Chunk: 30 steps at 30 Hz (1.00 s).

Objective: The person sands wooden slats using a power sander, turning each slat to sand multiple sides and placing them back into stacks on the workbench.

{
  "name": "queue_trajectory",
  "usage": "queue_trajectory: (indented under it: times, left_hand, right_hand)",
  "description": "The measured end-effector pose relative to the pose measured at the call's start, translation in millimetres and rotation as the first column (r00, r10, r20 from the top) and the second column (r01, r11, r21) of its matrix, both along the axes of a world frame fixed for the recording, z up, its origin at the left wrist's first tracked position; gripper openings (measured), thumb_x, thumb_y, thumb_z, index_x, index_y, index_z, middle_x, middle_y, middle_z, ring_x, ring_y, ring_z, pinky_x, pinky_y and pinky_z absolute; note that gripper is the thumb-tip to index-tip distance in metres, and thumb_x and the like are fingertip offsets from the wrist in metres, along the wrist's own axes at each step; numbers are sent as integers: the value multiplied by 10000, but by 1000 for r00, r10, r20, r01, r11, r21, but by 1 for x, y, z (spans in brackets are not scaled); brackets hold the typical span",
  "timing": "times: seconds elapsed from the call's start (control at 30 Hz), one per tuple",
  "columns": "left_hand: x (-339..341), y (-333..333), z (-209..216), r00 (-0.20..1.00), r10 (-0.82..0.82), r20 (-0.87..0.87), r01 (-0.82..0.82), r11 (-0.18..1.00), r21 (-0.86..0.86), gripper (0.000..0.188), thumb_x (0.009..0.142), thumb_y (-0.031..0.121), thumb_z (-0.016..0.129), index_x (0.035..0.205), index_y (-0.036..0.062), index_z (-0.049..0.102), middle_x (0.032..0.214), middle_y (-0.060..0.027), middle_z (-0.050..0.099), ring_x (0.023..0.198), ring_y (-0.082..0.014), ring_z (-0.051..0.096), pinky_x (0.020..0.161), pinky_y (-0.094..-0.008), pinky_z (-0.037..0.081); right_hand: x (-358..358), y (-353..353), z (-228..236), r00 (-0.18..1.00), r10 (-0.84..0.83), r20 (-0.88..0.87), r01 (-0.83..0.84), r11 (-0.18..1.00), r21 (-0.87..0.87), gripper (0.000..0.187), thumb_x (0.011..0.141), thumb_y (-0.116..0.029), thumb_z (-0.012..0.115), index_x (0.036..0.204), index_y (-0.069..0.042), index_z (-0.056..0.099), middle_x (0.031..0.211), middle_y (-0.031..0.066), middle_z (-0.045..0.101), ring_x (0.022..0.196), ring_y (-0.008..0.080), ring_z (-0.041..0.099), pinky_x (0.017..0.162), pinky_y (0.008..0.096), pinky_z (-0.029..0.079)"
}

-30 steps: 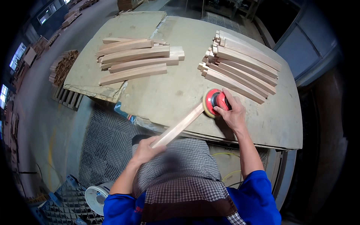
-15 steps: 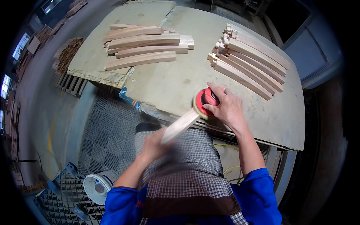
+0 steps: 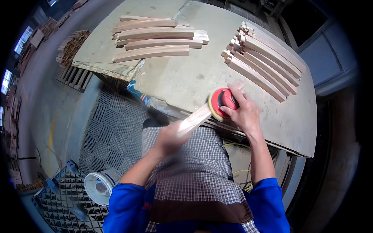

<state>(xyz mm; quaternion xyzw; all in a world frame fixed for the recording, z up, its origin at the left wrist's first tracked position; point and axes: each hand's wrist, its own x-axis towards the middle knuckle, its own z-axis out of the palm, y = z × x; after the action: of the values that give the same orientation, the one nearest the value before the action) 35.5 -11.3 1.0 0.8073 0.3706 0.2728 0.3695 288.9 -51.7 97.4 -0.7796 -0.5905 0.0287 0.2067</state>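
Note:
My left hand (image 3: 171, 138), a little blurred, is wrapped round one end of a pale wooden bar (image 3: 197, 118). The bar slants up and right over the near edge of the worktable. On its upper part sits a red round sander (image 3: 222, 103) with a yellowish pad rim, tilted on edge. My right hand (image 3: 245, 112) grips the sander from the right, thumb and fingers around its top. The pad hides the stretch of bar behind it, though a pale tip shows beyond my fingers.
The worktable (image 3: 182, 79) carries several curved wooden bars (image 3: 155, 42) at the far left and a stack of tenoned bars (image 3: 264, 62) at the right. A white bucket (image 3: 99, 188) stands on the floor at lower left. Beyond the table's left side, a pallet (image 3: 74, 79) bears wood pieces.
The whole view has shifted slightly. My hands, the bar and the sander appear a little further right, with the sander still against the bar. Both hands keep their hold.

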Motion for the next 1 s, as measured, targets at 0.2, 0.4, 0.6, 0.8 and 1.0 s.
queue_trajectory:
  times: [0.2, 0.4, 0.6, 0.8, 1.0]
  left_hand:
    - [5, 0, 11, 1000, 5, 10, -4, 997, -74, 397, 764, 217, 756, 1026, -52, 627, 888, -243, 682, 818, -385, 693, 727, -418, 561]
    - [0, 11, -3, 996, 16, 87, 31, 859, -512, 413, 785, 165, 758, 1105, -70, 646, 899, -79, 693, 806, -97, 615, 730, -270, 513]
    - [1, 17, -3, 997, -18, 73, 56, 825, -562, 492, 747, 142, 766, 1170, -62, 618, 978, -85, 689, 883, -132, 632, 807, -276, 507]
    - [-5, 9, -14, 991, 36, 133, -9, 981, -196, 529, 716, 163, 751, 1190, -22, 605, 1069, -163, 676, 970, -228, 665, 869, -322, 513]
    - [0, 6, -6, 999, 31, 38, -30, 999, -21, 354, 772, 164, 740, 1068, -5, 646, 950, -203, 693, 827, -337, 703, 738, -393, 559]
  right_hand:
    - [-42, 11, 22, 983, 181, 16, -179, 980, -84, 657, 704, -286, 803, 1319, -200, 588, 962, 251, 637, 816, 395, 681, 722, 461, 552]
    - [-39, -14, -10, 960, 279, 31, -276, 920, 278, 674, 668, -253, 827, 1303, -231, 601, 974, 174, 624, 775, 338, 677, 656, 409, 562]
    - [-6, -46, -36, 989, 149, 18, -148, 950, 274, 690, 614, -216, 866, 1263, -208, 632, 992, 138, 643, 806, 309, 675, 671, 383, 561]
    - [12, -74, -28, 988, -29, -154, 70, 960, 271, 679, 609, -169, 878, 1240, -124, 633, 1017, 155, 689, 890, 301, 685, 762, 373, 561]
    - [8, -57, -19, 990, -26, -142, 60, 969, 240, 677, 618, -209, 872, 1250, -148, 636, 945, 131, 682, 816, 306, 679, 748, 391, 555]
